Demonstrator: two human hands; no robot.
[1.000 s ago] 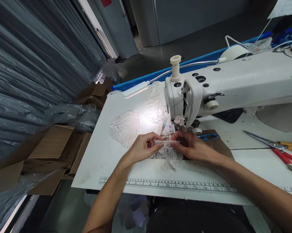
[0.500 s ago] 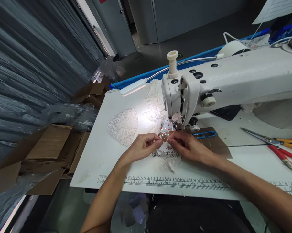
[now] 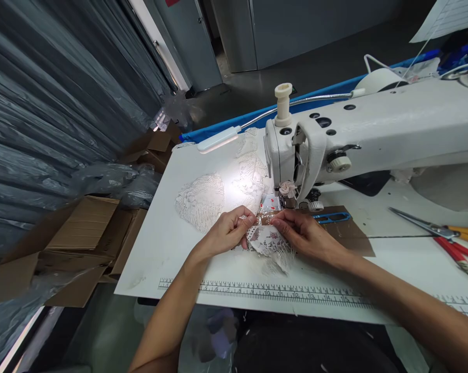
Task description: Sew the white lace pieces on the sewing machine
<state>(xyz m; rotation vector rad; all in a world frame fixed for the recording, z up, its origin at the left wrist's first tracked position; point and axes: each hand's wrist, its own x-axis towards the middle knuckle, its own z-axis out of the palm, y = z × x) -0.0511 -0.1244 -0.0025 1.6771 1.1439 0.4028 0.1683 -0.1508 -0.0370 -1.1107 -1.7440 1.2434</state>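
A piece of white lace fabric (image 3: 270,242) hangs between my two hands, just in front of the sewing machine's needle area. My left hand (image 3: 234,228) pinches its upper left edge between thumb and fingers. On the other side my right hand (image 3: 299,231) pinches the upper right edge, fingers closed. The lace's fringed lower end rests on the white table (image 3: 152,248). Behind it stands the white sewing machine (image 3: 292,150), with a pinkish fabric flower (image 3: 287,189) beside its needle area. The exact grip of the fingertips is partly hidden.
More lace pieces (image 3: 202,199) lie to the left under a lit lamp (image 3: 219,140). A blue tool (image 3: 332,217) rests on brown card (image 3: 352,235) at right, near scissors (image 3: 424,223) and a red-handled tool (image 3: 457,254). Cardboard boxes (image 3: 82,223) stand left of the table.
My hands have drawn slightly apart, and the lace's upper edge now spreads between them, with more of its pattern showing. The whole view has shifted a little.
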